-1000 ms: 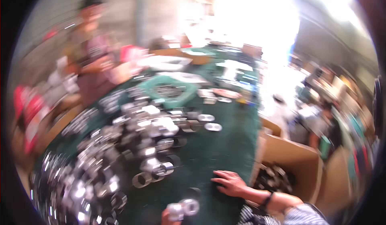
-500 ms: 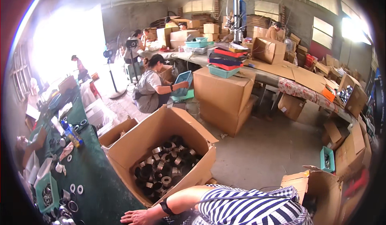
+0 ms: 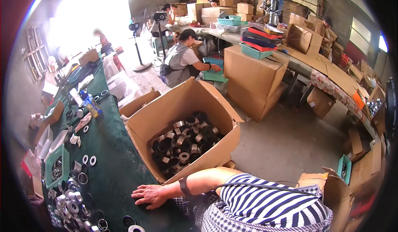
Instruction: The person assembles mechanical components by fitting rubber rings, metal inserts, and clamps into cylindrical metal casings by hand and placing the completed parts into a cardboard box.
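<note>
- One hand lies flat on the green bench, fingers spread, holding nothing.
- I cannot tell from this view if it is the left or the right hand; the arm above it wears a dark band at the wrist and a striped sleeve.
- No other hand of this person shows.
- The hand is at the near edge of the bench, just below a big open cardboard box.
- The box is full of shiny metal rings, dark and silver, all piled up.
- More metal rings lie in a heap on the bench, to the left of the hand and near it.
- A small green tray with rings in it sits farther left.
- A bottle with a blue top stands up farther back on the bench.
- Far off, a person in a checked top sits low by a big closed brown box.
</note>
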`<state>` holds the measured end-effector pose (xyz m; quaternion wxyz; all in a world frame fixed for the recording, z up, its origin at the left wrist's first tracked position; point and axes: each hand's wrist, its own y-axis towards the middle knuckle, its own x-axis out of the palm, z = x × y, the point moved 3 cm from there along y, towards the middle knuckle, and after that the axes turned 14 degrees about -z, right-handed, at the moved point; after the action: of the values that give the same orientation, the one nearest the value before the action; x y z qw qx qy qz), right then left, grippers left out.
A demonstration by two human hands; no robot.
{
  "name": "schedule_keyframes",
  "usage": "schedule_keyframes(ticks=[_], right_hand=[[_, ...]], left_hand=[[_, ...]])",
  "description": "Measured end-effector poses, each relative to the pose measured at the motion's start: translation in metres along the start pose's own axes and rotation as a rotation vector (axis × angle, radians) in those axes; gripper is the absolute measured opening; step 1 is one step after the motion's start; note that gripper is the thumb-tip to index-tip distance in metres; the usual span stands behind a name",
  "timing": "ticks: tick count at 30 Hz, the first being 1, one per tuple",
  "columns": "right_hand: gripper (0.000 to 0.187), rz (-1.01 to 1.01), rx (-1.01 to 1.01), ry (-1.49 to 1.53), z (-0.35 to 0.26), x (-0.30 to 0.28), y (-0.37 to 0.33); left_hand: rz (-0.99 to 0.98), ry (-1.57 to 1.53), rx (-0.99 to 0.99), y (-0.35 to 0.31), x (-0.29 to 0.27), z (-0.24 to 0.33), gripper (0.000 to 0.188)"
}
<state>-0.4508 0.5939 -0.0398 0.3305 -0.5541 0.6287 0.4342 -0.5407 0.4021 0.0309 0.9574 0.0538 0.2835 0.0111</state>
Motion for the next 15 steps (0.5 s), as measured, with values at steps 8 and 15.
schedule_keyframes(ticks=[8,15], right_hand=[[0.056,-0.072,0.026,0.030,-0.001,-0.006,-0.002],[0.052,0.010,0.025,0.021,0.001,-0.005,-0.003]], left_hand=[[0.079,-0.022,0.052,0.008,-0.001,-0.018,0.014],[0.162,-0.015,0.091,0.017,-0.007,-0.035,0.013]])
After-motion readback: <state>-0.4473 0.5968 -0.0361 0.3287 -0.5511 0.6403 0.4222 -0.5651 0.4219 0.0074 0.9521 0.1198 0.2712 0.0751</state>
